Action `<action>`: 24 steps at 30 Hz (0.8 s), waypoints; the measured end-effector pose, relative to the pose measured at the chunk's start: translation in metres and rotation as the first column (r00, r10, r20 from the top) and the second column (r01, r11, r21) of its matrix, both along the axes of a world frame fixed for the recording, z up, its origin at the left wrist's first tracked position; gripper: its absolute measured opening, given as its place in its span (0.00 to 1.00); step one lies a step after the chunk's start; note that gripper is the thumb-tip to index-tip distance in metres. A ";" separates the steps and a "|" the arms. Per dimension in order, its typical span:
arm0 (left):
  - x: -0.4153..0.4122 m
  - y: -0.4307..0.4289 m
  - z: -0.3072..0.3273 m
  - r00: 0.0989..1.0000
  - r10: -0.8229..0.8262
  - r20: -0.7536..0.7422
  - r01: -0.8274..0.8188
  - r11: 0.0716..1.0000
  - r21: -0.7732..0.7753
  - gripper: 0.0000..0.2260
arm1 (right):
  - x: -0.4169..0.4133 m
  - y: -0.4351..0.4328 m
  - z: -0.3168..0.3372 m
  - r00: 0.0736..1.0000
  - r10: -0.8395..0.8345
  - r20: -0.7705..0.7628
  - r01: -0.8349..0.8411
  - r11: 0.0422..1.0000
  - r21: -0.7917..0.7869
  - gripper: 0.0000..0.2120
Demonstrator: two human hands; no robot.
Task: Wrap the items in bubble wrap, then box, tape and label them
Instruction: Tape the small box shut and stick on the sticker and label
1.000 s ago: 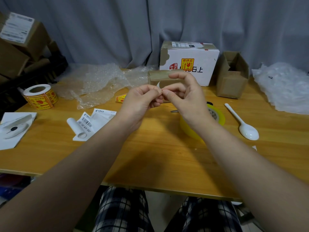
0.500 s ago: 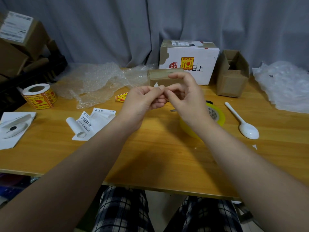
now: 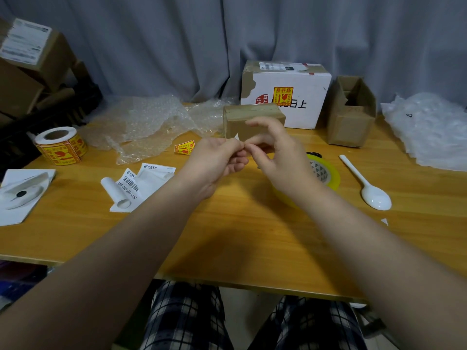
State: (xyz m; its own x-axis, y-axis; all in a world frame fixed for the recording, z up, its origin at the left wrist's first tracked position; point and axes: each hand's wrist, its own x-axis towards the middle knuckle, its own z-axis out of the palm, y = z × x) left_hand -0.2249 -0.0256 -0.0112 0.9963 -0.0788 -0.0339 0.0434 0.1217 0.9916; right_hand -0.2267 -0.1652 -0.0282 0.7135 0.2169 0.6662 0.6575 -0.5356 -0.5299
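The wooden desk carries a small taped box at its far middle. Just near of the box, the left grip and right grip meet fingertip to fingertip, both pinching a tiny white label scrap.

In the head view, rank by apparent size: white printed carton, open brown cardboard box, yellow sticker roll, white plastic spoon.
1. White printed carton.
2. Open brown cardboard box.
3. Yellow sticker roll.
4. White plastic spoon: longer than the roll but far thinner, so it covers less of the picture.
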 end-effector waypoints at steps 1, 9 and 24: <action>-0.001 -0.001 -0.001 1.000 0.000 0.027 0.001 1.000 -0.009 0.08 | -0.001 0.001 0.000 0.999 0.017 -0.030 -0.015 0.998 0.067 0.18; -0.001 0.000 -0.009 0.973 -0.025 0.230 0.034 0.999 -0.033 0.08 | -0.001 0.005 -0.002 1.000 -0.010 -0.021 0.015 0.964 0.265 0.07; 0.005 0.003 -0.016 0.932 -0.077 0.355 0.063 0.997 0.051 0.09 | 0.007 0.001 0.001 0.970 0.093 -0.225 -0.014 0.943 0.331 0.05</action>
